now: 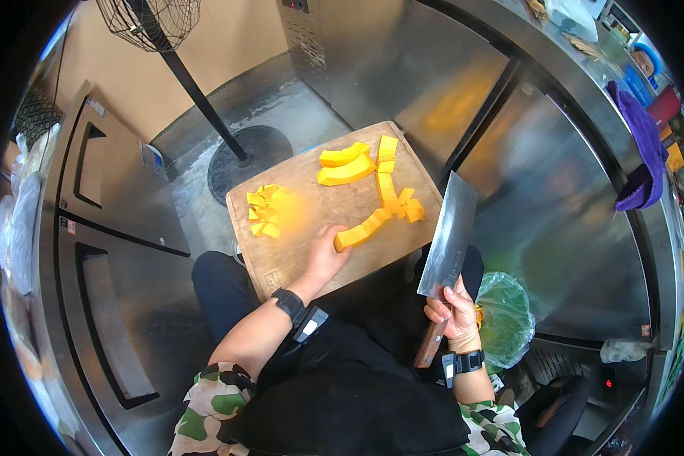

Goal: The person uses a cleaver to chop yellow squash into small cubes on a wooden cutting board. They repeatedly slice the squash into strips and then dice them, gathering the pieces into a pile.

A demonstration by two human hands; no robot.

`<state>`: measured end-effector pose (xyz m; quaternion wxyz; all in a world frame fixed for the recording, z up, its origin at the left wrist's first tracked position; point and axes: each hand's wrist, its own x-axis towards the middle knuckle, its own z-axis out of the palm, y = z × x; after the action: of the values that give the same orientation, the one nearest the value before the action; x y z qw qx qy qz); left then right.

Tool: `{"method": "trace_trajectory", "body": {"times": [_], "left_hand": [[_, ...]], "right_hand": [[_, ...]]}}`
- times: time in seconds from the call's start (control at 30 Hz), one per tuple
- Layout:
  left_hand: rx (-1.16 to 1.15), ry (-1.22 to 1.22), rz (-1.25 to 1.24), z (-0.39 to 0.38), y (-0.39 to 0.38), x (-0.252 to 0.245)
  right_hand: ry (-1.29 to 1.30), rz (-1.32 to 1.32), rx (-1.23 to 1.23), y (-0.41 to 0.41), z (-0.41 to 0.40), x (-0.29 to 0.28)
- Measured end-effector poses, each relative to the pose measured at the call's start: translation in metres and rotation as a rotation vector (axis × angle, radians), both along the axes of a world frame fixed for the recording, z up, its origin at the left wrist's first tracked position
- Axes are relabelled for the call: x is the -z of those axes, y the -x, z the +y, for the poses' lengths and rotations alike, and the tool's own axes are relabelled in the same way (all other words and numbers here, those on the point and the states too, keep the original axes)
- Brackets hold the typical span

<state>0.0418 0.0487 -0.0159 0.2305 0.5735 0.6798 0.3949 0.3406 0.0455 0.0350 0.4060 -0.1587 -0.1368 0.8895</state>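
A wooden cutting board (313, 211) lies in front of me, near my knees. My left hand (326, 253) grips the near end of a cut strip of orange-yellow squash, perhaps pumpkin (365, 228), on the board. My right hand (453, 310) holds a cleaver (449, 228) by its wooden handle, blade pointing away from me, beside the board's right edge. Two curved squash pieces (347, 171) lie near the far edge. A line of cut squash segments (386, 182) runs down the right side to small loose chunks (410, 208). A pile of squash chunks (265, 208) sits at the left.
A bin lined with a green plastic bag (504, 322) stands at my right. Stainless-steel cabinets (558, 228) flank me on the right, more (119, 296) on the left. A fan stand with a round base (251, 157) is beyond the board. A purple cloth (641, 148) hangs from the right counter.
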Motion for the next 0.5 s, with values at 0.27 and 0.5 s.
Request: {"method": "trace_trajectory", "body": {"times": [0.27,0.5], "left_hand": [[-0.127,-0.07,0.061,-0.06,0.036,-0.021],[-0.157,0.034,-0.166,-0.097,0.037,-0.003]], "right_hand": [[-0.119,-0.495,0.016,0.022,-0.007,-0.008],[-0.382,-0.929,-0.147,0.061,-0.015,-0.002]]}}
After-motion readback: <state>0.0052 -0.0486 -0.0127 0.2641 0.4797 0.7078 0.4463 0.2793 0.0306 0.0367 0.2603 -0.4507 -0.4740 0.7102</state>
